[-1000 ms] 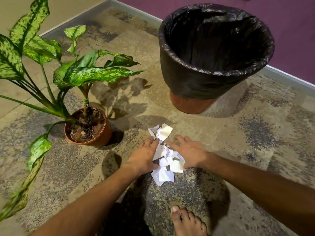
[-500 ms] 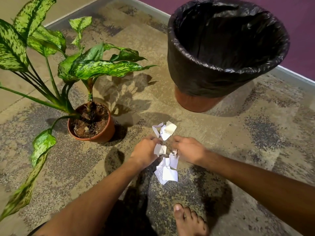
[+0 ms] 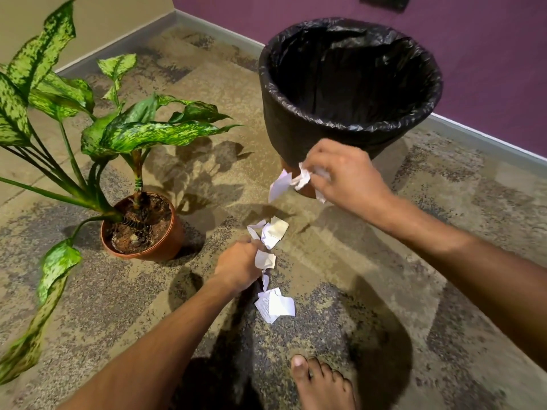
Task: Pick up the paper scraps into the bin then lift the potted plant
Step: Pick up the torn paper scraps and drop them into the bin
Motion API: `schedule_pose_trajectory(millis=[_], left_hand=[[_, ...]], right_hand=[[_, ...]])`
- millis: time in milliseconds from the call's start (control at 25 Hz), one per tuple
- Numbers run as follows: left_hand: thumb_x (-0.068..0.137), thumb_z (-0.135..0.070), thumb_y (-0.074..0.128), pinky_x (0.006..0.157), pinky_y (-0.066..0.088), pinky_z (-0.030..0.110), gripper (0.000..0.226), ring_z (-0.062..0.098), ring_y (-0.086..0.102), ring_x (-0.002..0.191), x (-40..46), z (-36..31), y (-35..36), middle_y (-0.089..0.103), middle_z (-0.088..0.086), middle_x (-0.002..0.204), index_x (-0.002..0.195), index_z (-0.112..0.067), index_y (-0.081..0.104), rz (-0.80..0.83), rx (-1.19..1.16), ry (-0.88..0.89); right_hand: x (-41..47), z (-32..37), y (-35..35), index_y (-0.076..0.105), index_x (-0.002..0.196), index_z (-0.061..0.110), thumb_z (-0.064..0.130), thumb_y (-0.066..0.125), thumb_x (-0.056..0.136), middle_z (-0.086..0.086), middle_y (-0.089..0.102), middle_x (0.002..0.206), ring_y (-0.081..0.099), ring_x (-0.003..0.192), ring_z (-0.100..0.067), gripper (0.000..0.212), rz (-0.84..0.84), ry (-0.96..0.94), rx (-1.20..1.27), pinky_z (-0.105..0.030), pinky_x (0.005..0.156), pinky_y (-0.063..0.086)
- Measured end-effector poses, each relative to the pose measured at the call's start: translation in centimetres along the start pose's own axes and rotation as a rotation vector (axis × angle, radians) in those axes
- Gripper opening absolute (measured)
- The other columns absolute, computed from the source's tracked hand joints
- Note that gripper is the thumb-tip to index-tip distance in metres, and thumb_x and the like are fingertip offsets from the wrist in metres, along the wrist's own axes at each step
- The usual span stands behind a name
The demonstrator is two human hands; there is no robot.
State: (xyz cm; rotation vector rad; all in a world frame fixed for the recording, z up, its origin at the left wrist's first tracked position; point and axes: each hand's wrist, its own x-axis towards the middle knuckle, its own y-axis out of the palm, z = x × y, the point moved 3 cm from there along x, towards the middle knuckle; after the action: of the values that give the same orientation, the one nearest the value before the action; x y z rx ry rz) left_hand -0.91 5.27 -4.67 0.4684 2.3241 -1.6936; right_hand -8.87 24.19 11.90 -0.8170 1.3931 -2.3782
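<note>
Your right hand has risen beside bin, fingers gripping paper scraps; left hand pinches scrap below bin. Others remain on floor.

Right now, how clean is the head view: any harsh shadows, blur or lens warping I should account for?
Head view: light from above and behind throws sharp leaf shadows from the potted plant toward the bin; the bin's liner is too dark to show its bottom; the right hand and its paper scraps are slightly soft; the left hand looks sharper; wide-angle bending curves the skirting board.
</note>
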Motion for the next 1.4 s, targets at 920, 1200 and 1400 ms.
schedule_pose_trajectory(millis=[920, 1200, 1400], left_hand=[[0.085, -0.005, 0.058, 0.079, 0.052, 0.036, 0.030, 0.021, 0.057, 0.093, -0.8, -2.2, -0.5, 0.051, 0.000, 0.110, 0.110, -0.019, 0.053, -0.087, -0.027, 0.106], [0.082, -0.016, 0.065, 0.066, 0.051, 0.028, 0.022, 0.011, 0.049, 0.081, -1.9, -8.6, -13.8, 0.047, -0.003, 0.101, 0.097, -0.016, 0.048, -0.842, -0.366, 0.457], [0.075, -0.012, 0.065, 0.068, 0.034, 0.016, 0.029, 0.007, 0.041, 0.086, 0.7, -13.4, -22.3, 0.051, 0.005, 0.104, 0.101, -0.011, 0.052, -1.009, -0.272, 0.446]], right_hand=[[7.1, -3.2, -7.8, 0.052, 0.133, 0.022, 0.037, 0.066, 0.087, 0.001, 0.034, 0.149, 0.044, 0.130, -0.017, 0.050, -0.190, 0.121, -0.127, -0.042, 0.107, 0.041], [3.8, -1.8, -7.7, 0.062, 0.120, 0.012, 0.027, 0.061, 0.089, -0.004, 0.050, 0.136, 0.050, 0.124, -0.015, 0.035, -0.355, 0.006, -0.054, -0.030, 0.102, 0.044], [1.8, -1.2, -7.8, 0.065, 0.113, 0.002, 0.014, 0.058, 0.091, -0.012, 0.058, 0.124, 0.055, 0.117, -0.020, 0.026, -0.506, -0.039, -0.012, -0.035, 0.093, 0.050]])
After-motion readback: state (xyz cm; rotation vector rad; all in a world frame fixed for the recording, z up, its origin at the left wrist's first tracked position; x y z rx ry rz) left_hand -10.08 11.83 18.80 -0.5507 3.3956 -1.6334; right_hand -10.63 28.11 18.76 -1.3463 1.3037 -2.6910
